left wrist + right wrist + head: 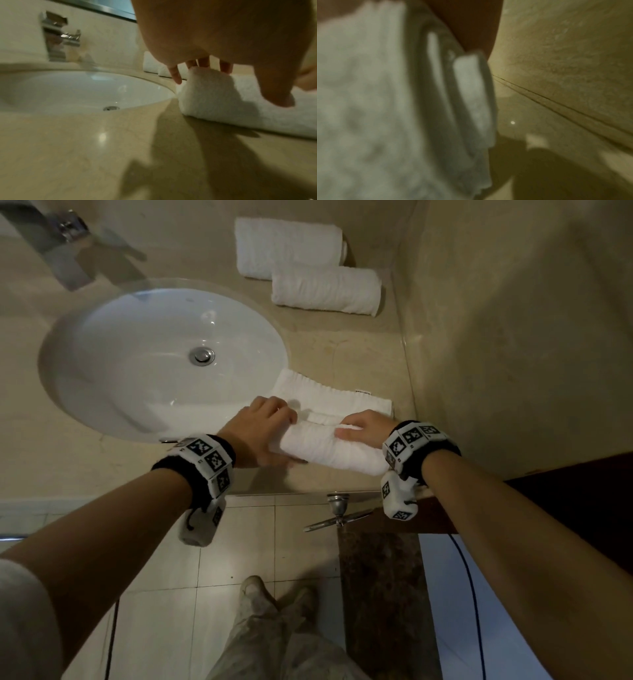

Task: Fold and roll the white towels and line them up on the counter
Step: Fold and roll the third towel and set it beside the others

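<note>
A white towel (pixel 330 451) lies on the beige counter (pixel 342 344) to the right of the sink, its near part rolled up and its far part (pixel 329 397) still flat. My left hand (pixel 263 426) grips the roll's left end, fingers curled over the top. My right hand (pixel 363 426) grips the right end, thumb lying on the roll. The left wrist view shows the fingers (pixel 176 75) over the towel roll (pixel 214 97). The right wrist view is filled by the blurred spiral end of the roll (pixel 368 108). Two finished rolled towels (pixel 287 244) (pixel 325 289) lie side by side at the back.
The white round sink (pixel 102 392) sits left of the towel, with a chrome faucet (pixel 58 237) behind it. A beige wall (pixel 513 337) closes the counter on the right. The counter's front edge runs just under my wrists, with a metal valve (pixel 337 508) below.
</note>
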